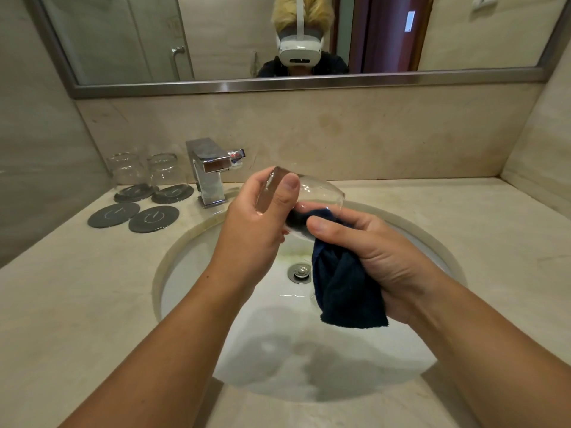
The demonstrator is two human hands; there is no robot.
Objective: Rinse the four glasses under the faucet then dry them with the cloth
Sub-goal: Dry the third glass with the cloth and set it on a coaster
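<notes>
Over the sink bowl point(191, 273) my left hand point(256, 217) grips a clear glass point(318, 191) lying on its side, its mouth toward the right. My right hand point(370, 251) holds a dark blue cloth point(343, 291), part of it pushed into the glass's mouth and the rest hanging down. Two more clear glasses point(126, 169) point(167, 171) stand upside down on dark round coasters at the back left. The chrome faucet point(210, 171) stands behind the bowl; no water runs from it.
Two bare dark coasters point(113, 214) point(154, 219) lie on the beige counter left of the bowl. The drain plug point(299, 272) sits at the bowl's middle. A mirror point(216, 38) covers the wall above the backsplash. The counter point(463, 217) runs on to the right.
</notes>
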